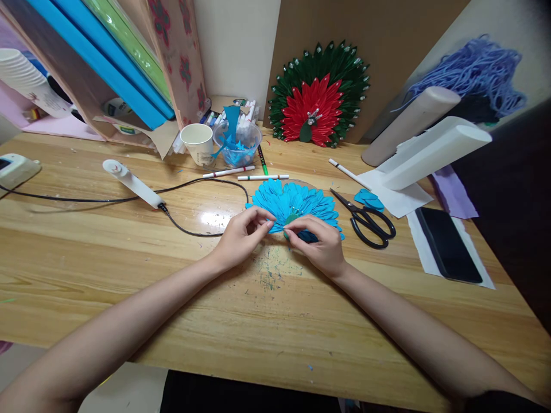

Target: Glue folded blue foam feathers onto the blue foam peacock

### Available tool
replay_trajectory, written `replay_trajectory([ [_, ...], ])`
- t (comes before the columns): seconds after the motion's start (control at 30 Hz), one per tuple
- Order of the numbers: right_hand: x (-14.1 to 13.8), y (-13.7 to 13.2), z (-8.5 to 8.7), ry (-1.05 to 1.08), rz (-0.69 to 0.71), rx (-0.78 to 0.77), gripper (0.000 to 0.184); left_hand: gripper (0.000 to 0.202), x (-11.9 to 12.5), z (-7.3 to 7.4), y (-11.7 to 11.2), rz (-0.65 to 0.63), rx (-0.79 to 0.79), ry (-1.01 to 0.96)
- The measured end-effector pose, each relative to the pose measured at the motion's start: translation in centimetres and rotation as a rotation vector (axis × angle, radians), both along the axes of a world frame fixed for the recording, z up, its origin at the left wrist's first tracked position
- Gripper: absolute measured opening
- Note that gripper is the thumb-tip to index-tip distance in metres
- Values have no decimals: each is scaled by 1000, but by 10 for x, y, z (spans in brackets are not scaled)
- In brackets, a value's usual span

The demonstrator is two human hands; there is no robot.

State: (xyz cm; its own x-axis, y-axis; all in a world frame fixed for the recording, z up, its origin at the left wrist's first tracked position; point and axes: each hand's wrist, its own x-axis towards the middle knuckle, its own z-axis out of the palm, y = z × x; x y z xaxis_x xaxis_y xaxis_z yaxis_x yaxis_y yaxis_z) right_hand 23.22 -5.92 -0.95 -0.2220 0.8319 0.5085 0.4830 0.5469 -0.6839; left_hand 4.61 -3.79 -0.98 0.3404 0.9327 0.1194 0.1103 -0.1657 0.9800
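Observation:
A blue paper peacock (pixel 275 198) with layered, pointed feathers lies fanned out on the table in front of me. Its small green body (pixel 291 218) shows at the lower middle, partly covered by my fingers. My left hand (pixel 244 236) pinches the lower left feathers between thumb and forefinger. From the other side, my right hand (pixel 317 241) is closed in a pinch at the lower edge, close to the green body. The fingers hide exactly what lies between the right fingertips. Black-handled scissors (pixel 365 219) rest open just right of the fan, near loose blue paper pieces (pixel 369 199).
Behind the fan lie white markers (pixel 263 178), a paper cup (pixel 197 143) and a tub of blue scraps (pixel 238 143). A corded white glue gun (pixel 133 183) stands left. A red-and-green paper peacock (pixel 316 97) leans at the back. Paper rolls (pixel 411 126) and a phone (pixel 448 245) are right.

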Motion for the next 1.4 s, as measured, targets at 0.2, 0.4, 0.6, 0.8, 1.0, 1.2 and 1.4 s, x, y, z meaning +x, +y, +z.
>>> replay_trajectory([
  [0.2,-1,0,2,-6,-6,0,5,15,1,-2,0,10,-15,-30],
  [0.4,0,0,4,-5,-22,11,6,15,0,-3,0,24,-7,-37],
  [0.6,1,0,1,68,-123,-2,5,15,-2,-3,3,63,-17,-67],
  [0.8,2,1,0,48,-72,9,17,17,-2,-2,3,51,-32,-74],
  [1.0,2,1,-1,12,25,17,16,17,-1,-4,2,-25,-39,-53],
  [1.2,1,1,1,39,-44,8,8,18,-2,-2,1,-34,-16,-39],
  [1.4,1,4,0,96,-126,-78,7,15,-2,6,-1,39,277,96],
])
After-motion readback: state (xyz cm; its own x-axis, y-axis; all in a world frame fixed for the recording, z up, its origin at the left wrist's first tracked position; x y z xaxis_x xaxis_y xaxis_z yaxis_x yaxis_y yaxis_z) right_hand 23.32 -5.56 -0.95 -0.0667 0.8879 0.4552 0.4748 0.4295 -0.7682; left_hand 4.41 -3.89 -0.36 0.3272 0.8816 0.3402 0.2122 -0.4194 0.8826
